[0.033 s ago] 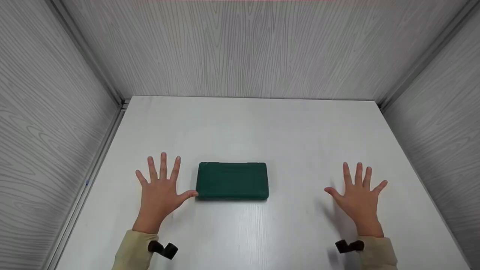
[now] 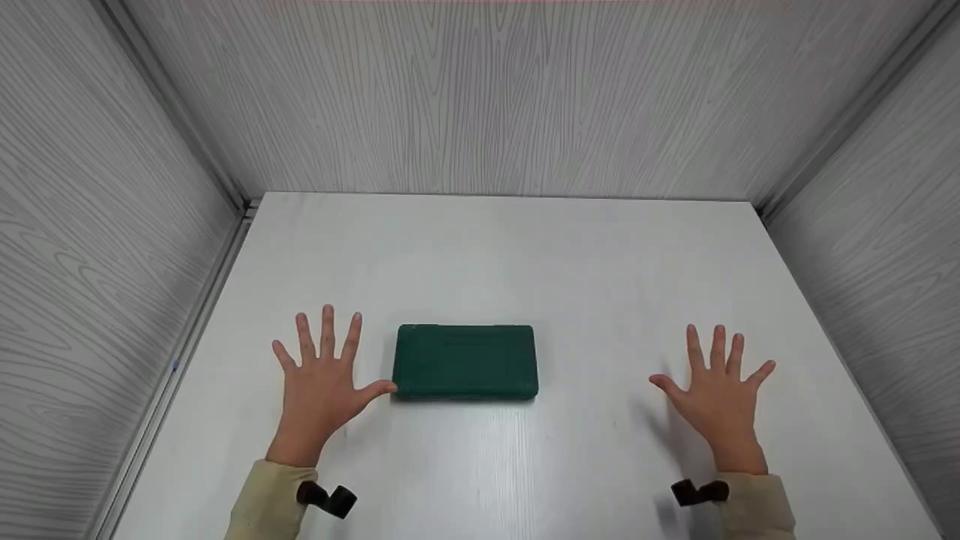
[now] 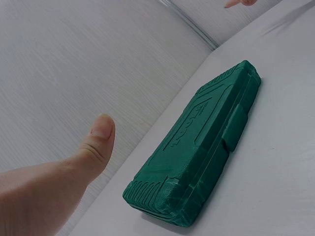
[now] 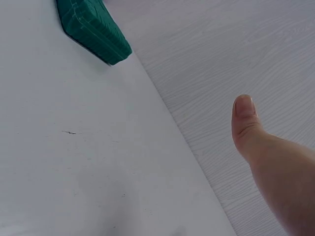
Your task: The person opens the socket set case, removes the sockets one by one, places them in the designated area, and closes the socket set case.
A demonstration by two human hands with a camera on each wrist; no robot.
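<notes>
The left hand [image 2: 319, 390] is spread wide, its fingers straightened and parted; its thumb is overlapped with the near left corner of the green case [image 2: 465, 362] in the head view, but a gap between them is shown by the left wrist view. The right hand [image 2: 720, 405] is likewise spread flat, well apart from the case, and a shadow is thrown beside it. The case is laid flat on the white table [image 2: 600, 262], between the hands and nearer the left. Raised lettering [image 3: 189, 125] is moulded into its lid, too indistinct to be read. The lid is textured, with curved ribs [image 3: 142, 191] formed at one end, and the oblong body is rounded at its corners. A latch [image 3: 235, 128] is set along one long side. The table is backed by a grey wood-grained wall [image 2: 487, 97].
</notes>
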